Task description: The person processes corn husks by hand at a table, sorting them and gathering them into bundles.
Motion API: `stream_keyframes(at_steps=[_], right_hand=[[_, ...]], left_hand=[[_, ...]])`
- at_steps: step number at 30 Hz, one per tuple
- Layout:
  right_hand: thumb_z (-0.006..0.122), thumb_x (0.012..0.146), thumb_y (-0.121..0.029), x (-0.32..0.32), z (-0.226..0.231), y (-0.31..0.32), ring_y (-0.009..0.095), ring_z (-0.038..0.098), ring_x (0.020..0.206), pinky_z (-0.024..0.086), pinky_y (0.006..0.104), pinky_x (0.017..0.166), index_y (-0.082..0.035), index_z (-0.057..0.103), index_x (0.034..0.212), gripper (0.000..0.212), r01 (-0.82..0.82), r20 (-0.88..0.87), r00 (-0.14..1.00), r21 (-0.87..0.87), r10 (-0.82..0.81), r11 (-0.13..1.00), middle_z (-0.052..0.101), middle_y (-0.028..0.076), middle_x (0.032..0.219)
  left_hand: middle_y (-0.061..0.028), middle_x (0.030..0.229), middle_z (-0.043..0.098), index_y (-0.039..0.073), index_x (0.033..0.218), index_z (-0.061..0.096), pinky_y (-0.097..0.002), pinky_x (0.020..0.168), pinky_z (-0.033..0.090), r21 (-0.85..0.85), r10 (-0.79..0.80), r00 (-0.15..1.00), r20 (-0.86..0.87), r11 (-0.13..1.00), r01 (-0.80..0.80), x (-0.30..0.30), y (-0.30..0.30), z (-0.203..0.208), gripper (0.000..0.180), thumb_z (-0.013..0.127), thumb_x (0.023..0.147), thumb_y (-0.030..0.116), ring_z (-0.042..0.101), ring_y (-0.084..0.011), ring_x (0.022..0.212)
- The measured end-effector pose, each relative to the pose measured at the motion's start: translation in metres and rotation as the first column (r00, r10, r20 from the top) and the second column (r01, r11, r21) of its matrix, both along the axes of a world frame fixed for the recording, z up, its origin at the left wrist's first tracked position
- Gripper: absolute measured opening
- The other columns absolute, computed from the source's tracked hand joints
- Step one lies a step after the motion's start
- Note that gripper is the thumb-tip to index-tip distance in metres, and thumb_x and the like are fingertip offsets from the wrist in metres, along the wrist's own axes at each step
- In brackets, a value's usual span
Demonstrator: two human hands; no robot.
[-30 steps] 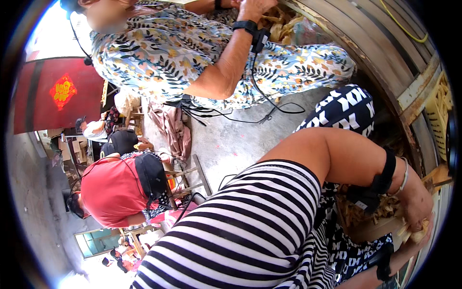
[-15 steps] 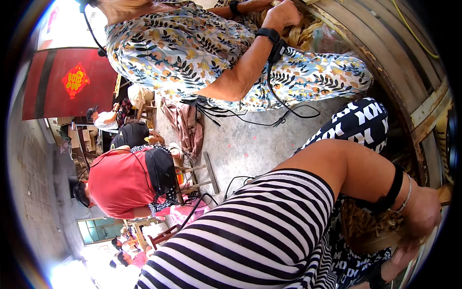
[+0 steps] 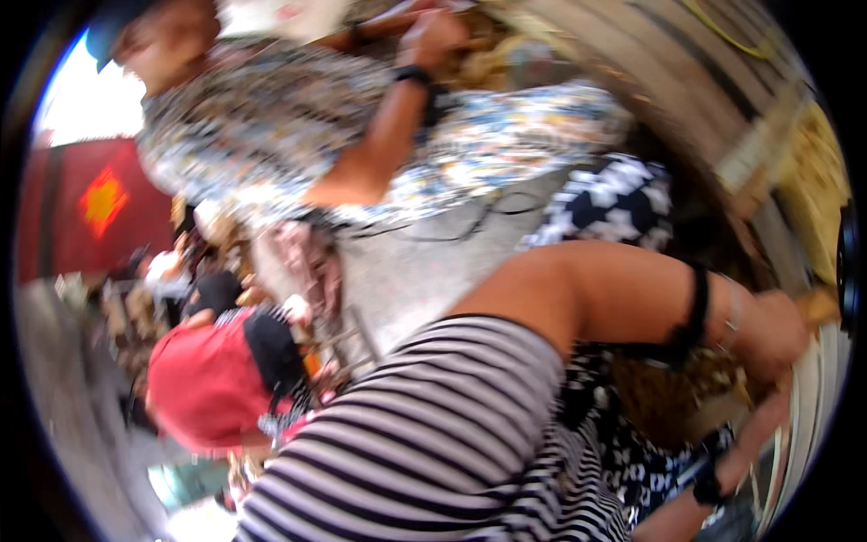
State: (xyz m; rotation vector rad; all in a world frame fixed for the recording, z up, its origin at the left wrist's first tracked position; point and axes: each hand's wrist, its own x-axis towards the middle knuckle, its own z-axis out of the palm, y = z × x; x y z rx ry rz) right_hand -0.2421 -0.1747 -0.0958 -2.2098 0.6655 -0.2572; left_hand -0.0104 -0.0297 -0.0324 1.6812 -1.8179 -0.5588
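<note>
My right hand (image 3: 775, 336), with a black band and a bracelet at the wrist, is closed in a fist at the right edge. What lies inside it is hidden. A brown wooden piece (image 3: 820, 305) shows right beside its knuckles; I cannot tell whether the hand grips it. My left hand (image 3: 763, 429) reaches up from the lower right to just below the right one, by pale strips (image 3: 817, 406). Its fingers are blurred. Under my right forearm lies a heap of brown, dry, shredded-looking material (image 3: 664, 384).
Close beside me sits a person in a floral outfit (image 3: 298, 135), hands at a yellowish heap (image 3: 488, 59). Wooden slats (image 3: 650, 54) and a yellow block-like thing (image 3: 813, 181) stand on the right. A person in red (image 3: 208, 379) bends farther off. Cables (image 3: 452, 230) cross the concrete floor (image 3: 415, 280).
The whole view has shifted and blurred, with the scene sliding left. More of the yellow thing at the right edge shows. My hands remain close together.
</note>
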Motion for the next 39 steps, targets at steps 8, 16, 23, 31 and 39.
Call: stream_keyframes(at_steps=[8,16,23,31,39], right_hand=[[0.036,0.097,-0.041,0.079,0.072,0.080,0.007,0.025,0.038,0.020,0.0228,0.039,-0.007,0.052,0.076,0.043,-0.131,0.189,0.948,0.965,-0.257,0.229,0.032,-0.005,0.047],[0.036,0.097,-0.042,0.080,0.082,0.081,0.005,0.020,0.037,0.018,0.0208,0.038,-0.009,0.051,0.077,0.041,-0.090,0.145,0.916,0.983,-0.373,0.162,0.025,-0.008,0.045],[0.052,0.092,-0.036,0.084,0.083,0.088,0.003,0.025,0.043,0.018,0.0193,0.040,-0.005,0.054,0.077,0.035,0.058,0.052,0.947,0.943,-0.317,0.327,0.035,-0.007,0.054],[0.048,0.094,-0.028,0.081,0.074,0.091,0.003,0.036,0.049,0.025,0.0165,0.042,-0.010,0.052,0.079,0.023,0.111,0.156,0.861,0.871,-0.484,0.479,0.042,-0.005,0.061],[0.039,0.097,-0.031,0.095,0.096,0.100,0.006,0.026,0.052,0.024,0.0202,0.048,-0.012,0.039,0.070,0.034,0.298,0.354,0.635,0.708,-0.686,0.641,0.026,-0.004,0.062]], left_hand=[[-0.0018,0.089,0.063,0.002,0.093,0.065,-0.0206,0.067,0.048,0.089,0.140,0.325,-0.935,0.982,-0.167,0.029,0.028,0.036,0.015,0.061,0.086,0.015,0.056,-0.0065,0.075],[-0.0067,0.076,0.063,0.000,0.114,0.056,-0.0233,0.062,0.052,0.383,0.386,0.434,-0.814,0.918,-0.100,0.036,0.024,0.035,0.038,0.067,0.083,0.019,0.062,-0.0118,0.072],[-0.0047,0.079,0.062,-0.002,0.095,0.060,-0.0228,0.061,0.050,0.436,0.430,0.104,-0.897,0.899,0.042,0.010,0.015,0.026,0.022,0.070,0.078,0.007,0.060,-0.0115,0.068],[-0.0018,0.071,0.062,0.001,0.088,0.063,-0.0201,0.050,0.043,0.347,0.382,0.322,-0.866,0.924,-0.164,0.021,0.021,0.034,0.018,0.068,0.082,0.018,0.054,-0.0067,0.058],[-0.0109,0.071,0.064,0.000,0.080,0.066,-0.0328,0.060,0.049,0.284,0.076,0.594,-0.801,0.922,0.265,-0.048,0.030,-0.008,0.022,0.075,0.069,0.017,0.060,-0.0198,0.069]])
